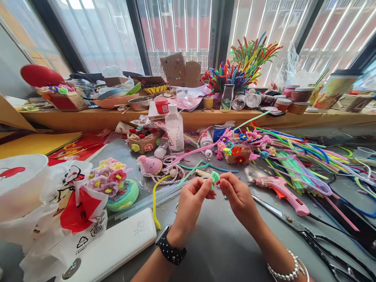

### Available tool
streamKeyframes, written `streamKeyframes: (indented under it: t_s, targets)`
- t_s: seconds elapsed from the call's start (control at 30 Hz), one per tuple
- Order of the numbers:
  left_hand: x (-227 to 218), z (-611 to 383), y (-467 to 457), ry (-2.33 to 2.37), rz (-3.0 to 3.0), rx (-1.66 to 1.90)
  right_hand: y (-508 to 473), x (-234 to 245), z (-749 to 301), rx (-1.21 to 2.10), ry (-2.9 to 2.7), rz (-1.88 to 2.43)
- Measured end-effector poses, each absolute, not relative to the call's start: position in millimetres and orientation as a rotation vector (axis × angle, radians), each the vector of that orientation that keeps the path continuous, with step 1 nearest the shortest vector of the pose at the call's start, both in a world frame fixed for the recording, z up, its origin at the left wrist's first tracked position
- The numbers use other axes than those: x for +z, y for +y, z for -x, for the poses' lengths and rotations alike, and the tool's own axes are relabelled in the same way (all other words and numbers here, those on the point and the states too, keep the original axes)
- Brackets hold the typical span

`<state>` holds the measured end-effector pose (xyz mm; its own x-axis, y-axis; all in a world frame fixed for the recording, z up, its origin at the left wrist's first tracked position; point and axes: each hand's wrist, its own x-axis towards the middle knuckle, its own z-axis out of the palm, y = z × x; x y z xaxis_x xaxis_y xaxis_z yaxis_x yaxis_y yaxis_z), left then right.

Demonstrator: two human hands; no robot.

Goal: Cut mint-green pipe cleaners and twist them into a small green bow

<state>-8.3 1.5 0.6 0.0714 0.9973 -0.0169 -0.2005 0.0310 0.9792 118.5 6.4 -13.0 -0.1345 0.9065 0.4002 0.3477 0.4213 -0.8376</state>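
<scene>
Just above the bench (217,243), the left hand (190,197) and right hand (237,194) each pinch their grip on 1 green pipe-cleaner curl (215,177), seemingly only partly shaped, with finished flowers in the basket (236,154) behind and straight pipe cleaners (293,156) lying unused at the right.

A grey table (214,243) lies under the fingers (202,188); beyond them a wooden sill (88,118) runs below tall barred windows (176,31), bright with daylight.

Fuzzy piece (215,177), centre: mint green. Watch strap (170,249), lower centre: black, white dots. Glue gun (282,190), right: pink. Power bank (114,244), lower left: white. Bent stem (154,200), centre-left: yellow. Tabletop (217,239): grey.
</scene>
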Motion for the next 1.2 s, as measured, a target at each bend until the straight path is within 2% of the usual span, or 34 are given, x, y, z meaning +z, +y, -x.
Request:
streamKeyframes:
  t_s: [0.47,0.73,0.97,1.2]
  targets:
    - [-3.4,0.5,-1.1,0.991,-1.095,1.195,1.1,-15.4,-107.7,0.592,-1.591,1.094]
    - [0.5,2.9,0.3,0.987,-1.156,1.123,18.1,-15.9,-123.7,0.927,-1.545,1.003]
    - [-1.7,1.0,-0.2,0.991,-1.216,1.083,16.4,-4.9,-130.1,0.826,-1.877,1.017]
    - [-2.6,3.7,1.1,0.944,-1.131,1.125,13.6,-12.0,-124.2,0.726,-1.792,1.089]
